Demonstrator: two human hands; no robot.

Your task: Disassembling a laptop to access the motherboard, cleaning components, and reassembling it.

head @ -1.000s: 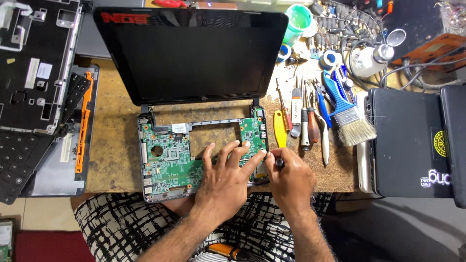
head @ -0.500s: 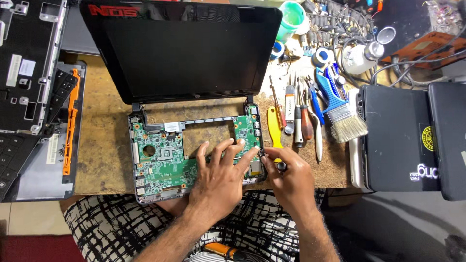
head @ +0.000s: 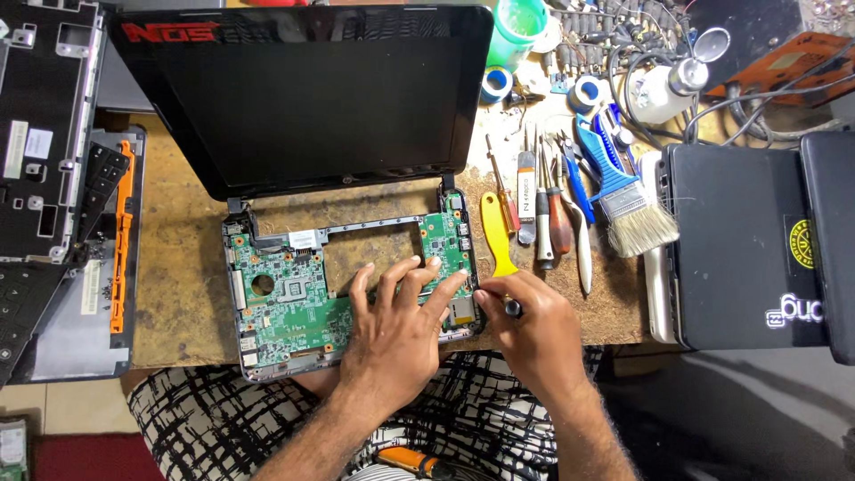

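While left hand (head: 399, 331) lies flat, fingers spread, on the green motherboard (head: 294, 289) inside the opened laptop base (head: 252, 365), it grips nothing, just presses down near the board's right side; right hand (head: 533, 331) is curled shut round a small dark-tipped tool (head: 511, 307), prob a screwdriver, tip hidden at the base's right front corner, just beside left fingertips; can't tell tool type for sure. Base sits at front-centre of the worn wooden bench (head: 183, 267), hinged to the black screen (head: 303, 93) laid back flat. Just right of base: yellow pry tool (head: 497, 233), touching right hand's knuckles; then row of screwdrivers (head: 527, 200), pliers (head: 559, 223), blue-handled brush (head: 628, 200). Closed black laptops (head: 744, 245) far right; stripped black laptop casing (head: 44, 134) w/ orange strip far left; green cup (head: 517, 27) at back.
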